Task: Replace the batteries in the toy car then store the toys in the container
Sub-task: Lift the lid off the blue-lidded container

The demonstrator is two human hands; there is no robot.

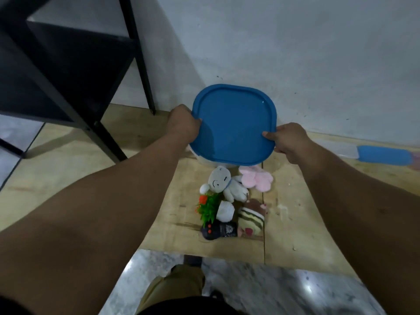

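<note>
**Now: both hands on the blue lid, toys in front of the container**

Landmark: blue lid (pixel 233 123), which lies over the pale container (pixel 205 160); only a strip of the container's near wall shows below it, against the grey wall.

- Left hand (pixel 183 126) grips the lid's left edge, fingers curled under the rim, thumb on top.
- Right hand (pixel 288 142) grips the lid's near-right edge, thumb pressed on the top face, fingers wrapped below.
- Whether the lid is seated or slightly lifted: cannot tell.
- Toys lie in a cluster on the wooden board (pixel 300 214), nearer the person than the lid: white plush figure (pixel 221 181) just below it, pink plush (pixel 258 179) beside that, touching.
- Nearer still: green plastic plant (pixel 210 208), striped plush (pixel 251 220), and the dark toy car (pixel 218 229).
- Right of the lid, well apart: a blue-and-clear object (pixel 384 155) on the floor, blurred.
- Left of the lid: black metal shelf frame (pixel 68 64).
</note>
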